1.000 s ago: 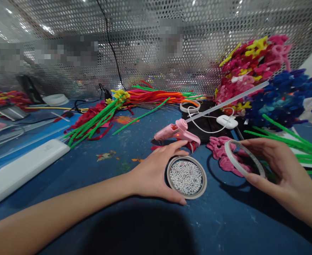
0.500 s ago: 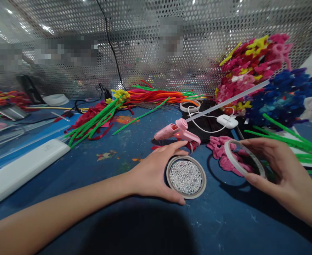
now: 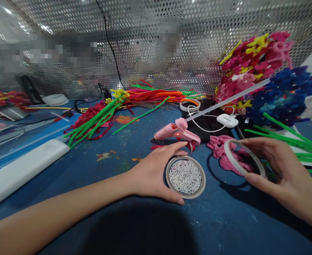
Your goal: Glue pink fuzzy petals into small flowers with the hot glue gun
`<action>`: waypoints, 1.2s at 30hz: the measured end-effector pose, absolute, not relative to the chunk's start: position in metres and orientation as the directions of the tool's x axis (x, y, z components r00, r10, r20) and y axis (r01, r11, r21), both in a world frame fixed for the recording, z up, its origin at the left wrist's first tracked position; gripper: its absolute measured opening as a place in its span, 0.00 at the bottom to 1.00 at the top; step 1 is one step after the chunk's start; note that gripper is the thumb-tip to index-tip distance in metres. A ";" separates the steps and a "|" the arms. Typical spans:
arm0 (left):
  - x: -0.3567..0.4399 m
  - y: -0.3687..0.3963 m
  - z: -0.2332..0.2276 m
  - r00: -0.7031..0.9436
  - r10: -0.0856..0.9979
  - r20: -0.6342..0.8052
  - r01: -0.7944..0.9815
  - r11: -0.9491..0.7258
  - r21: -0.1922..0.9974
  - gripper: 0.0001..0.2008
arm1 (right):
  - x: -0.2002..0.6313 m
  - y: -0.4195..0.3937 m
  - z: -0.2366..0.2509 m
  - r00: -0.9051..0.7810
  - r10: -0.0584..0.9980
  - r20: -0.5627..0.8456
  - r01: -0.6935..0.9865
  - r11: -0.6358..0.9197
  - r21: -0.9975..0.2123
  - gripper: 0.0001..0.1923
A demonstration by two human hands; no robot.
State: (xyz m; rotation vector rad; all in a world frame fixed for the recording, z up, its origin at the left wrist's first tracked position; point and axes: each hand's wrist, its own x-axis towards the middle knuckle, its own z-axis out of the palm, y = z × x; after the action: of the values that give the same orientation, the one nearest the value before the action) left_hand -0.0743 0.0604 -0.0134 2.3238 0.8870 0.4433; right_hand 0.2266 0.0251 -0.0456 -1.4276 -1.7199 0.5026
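Note:
My left hand (image 3: pixel 154 173) curves its thumb and fingers round the left side of a round, shallow container (image 3: pixel 203 184) standing on the blue table. Small pearl-like beads (image 3: pixel 185 177) fill it, mostly white. To the right, my right hand (image 3: pixel 283 173) grips a whitish ring (image 3: pixel 233 161) between thumb and fingers, tilted and raised off the table. The ring looks like a jar lid's rim, though its exact kind is unclear. Behind the container lies a pink hot glue gun (image 3: pixel 169 131) with a long glue stick (image 3: pixel 230 99) in its back. Pink fuzzy flower pieces (image 3: pixel 218 147) show behind the ring.
Green pipe cleaners (image 3: pixel 97 118) and orange-red ones (image 3: pixel 153 95) lie at the back. Pink-red (image 3: pixel 249 71) and blue fuzzy flowers (image 3: pixel 283 95) pile up at the right. A white elongated device (image 3: pixel 31 168) sits left. A perforated metal panel (image 3: pixel 142 42) rises behind; a white cable (image 3: pixel 198 122) loops nearby.

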 end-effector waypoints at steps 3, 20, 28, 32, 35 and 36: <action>-0.074 0.060 -0.013 0.715 0.693 0.086 0.496 -0.591 0.636 0.52 | 0.226 0.025 -0.045 -0.018 0.941 0.337 0.617 0.275 -0.737 0.31; -0.093 0.044 -0.013 0.722 0.678 0.136 0.591 -0.707 0.388 0.44 | 0.226 0.022 -0.044 -0.075 0.935 0.346 0.640 0.311 -0.703 0.31; -0.082 0.065 -0.009 0.710 0.655 0.259 0.620 -0.756 0.212 0.15 | 0.223 0.023 -0.043 -0.064 0.925 0.374 0.682 0.314 -0.661 0.32; -0.075 0.075 -0.007 0.729 0.641 0.239 0.631 -0.765 0.129 0.12 | 0.223 0.025 -0.043 -0.048 0.923 0.382 0.679 0.310 -0.666 0.32; -0.072 0.075 -0.009 0.733 0.643 0.224 0.635 -0.764 0.117 0.11 | 0.222 0.022 -0.041 -0.071 0.908 0.412 0.741 0.324 -0.588 0.32; -0.072 0.073 -0.010 0.734 0.643 0.218 0.635 -0.764 0.112 0.11 | 0.221 0.021 -0.040 -0.094 0.897 0.432 0.767 0.342 -0.543 0.33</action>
State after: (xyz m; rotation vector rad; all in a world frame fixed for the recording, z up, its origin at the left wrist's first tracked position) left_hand -0.0721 0.0734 -0.0097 2.8980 1.0682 0.3818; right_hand 0.2210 0.0206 -0.0398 -1.4584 -1.8898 0.2302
